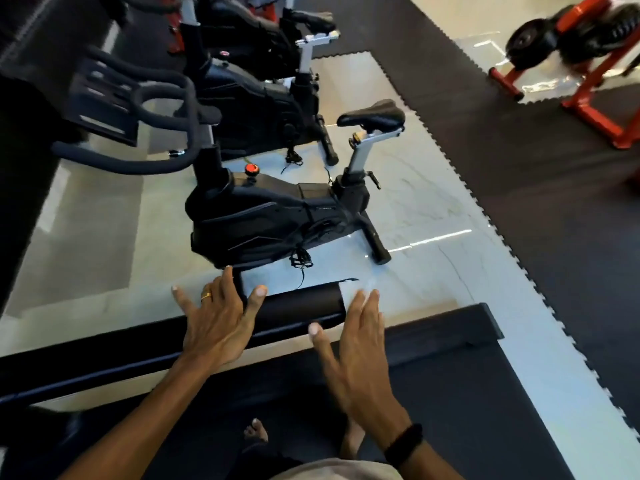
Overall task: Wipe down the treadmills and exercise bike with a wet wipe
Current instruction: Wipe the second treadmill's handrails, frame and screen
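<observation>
The treadmill (pixel 450 393) lies at the bottom of the view, its dark belt running to a rear edge cap at the right, and the person's bare feet stand on it. Its black side rail (pixel 294 308) runs along the left edge. The left hand (pixel 218 320) lies over that rail with fingers spread straight, a ring on one of them, holding nothing. The right hand (pixel 360 344) hovers just beside the rail's end, fingers straight and close together, also holding nothing; a dark band sits at its wrist. No wet wipe shows in either hand. Beyond the rail, near it, stands the nearest exercise bike (pixel 273 220) on pale glossy floor (pixel 433 271), with open floor to the bike's right. More bikes stand behind it. Right of the pale floor, black interlocking mats (pixel 554 202) stretch toward a red weight rack (pixel 588 81).
</observation>
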